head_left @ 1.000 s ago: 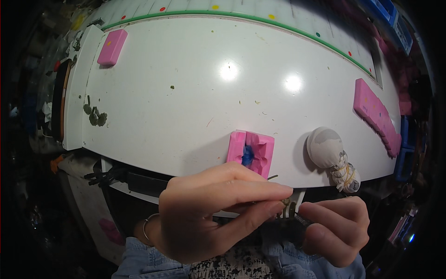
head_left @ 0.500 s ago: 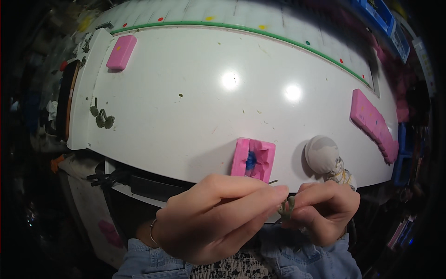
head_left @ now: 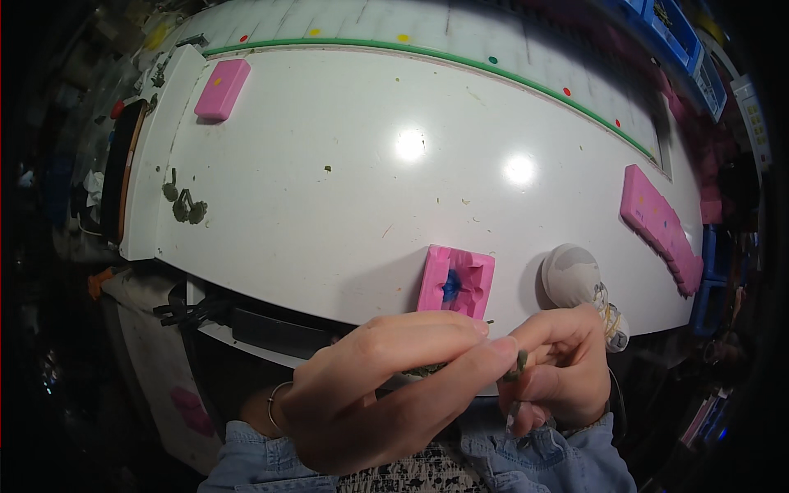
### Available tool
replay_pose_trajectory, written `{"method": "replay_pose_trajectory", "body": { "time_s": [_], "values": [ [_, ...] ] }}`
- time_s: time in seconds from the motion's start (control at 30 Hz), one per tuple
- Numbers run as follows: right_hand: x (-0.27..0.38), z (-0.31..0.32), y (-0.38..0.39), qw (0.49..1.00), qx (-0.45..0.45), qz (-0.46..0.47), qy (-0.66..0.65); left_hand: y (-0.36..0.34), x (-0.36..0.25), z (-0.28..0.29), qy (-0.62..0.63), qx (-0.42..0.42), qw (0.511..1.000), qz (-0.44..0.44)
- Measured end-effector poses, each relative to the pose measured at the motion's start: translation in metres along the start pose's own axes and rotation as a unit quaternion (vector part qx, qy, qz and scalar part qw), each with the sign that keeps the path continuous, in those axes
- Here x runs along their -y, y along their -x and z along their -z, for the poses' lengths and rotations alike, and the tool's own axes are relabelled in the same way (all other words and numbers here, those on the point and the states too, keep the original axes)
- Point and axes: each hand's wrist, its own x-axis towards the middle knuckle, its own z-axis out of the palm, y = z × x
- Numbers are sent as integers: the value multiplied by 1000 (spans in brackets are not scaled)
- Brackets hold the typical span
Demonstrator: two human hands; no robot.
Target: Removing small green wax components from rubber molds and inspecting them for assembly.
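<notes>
My right hand [head_left: 567, 370] is closed, its thumb and index finger pinching a small dark green moulded piece [head_left: 517, 367]. Something clear and shiny shows by its lower fingers. My left hand [head_left: 386, 386] is closed too, its fingertips right beside the green piece. A thin dark tip [head_left: 491, 322] pokes out past its upper fingers, and a bit of green material [head_left: 425, 370] shows below them; what the hand holds is mostly hidden. Just beyond, on the white table [head_left: 279, 246], stands an open pink mould block [head_left: 472, 283] with blue in its hollow.
A round whitish pad [head_left: 569, 275], with something wrapped by a yellow band below it, stands right of the mould. Pink blocks [head_left: 657, 218] line the right edge; another pink block [head_left: 222, 89] lies far left. Green moulded pieces [head_left: 189, 209] lie left. A dotted white belt [head_left: 452, 33] runs behind the green edge strip.
My left fingers have spread slightly, and green material shows beneath them. The right hand has turned a little with its piece. Coloured dots on the far belt have moved left.
</notes>
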Motion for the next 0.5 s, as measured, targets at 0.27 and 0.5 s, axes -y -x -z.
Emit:
{"method": "replay_pose_trajectory", "body": {
  "time_s": [0.27, 0.5],
  "values": [
    [-8, -16, -5, 988, -85, 82, 102, -6, -7, 4, -5, -5, 996, 85],
    [-5, -16, -4, 769, -112, 269, 569, -9, 7, 9, 141, 45, 986, 78]
  ]
}}
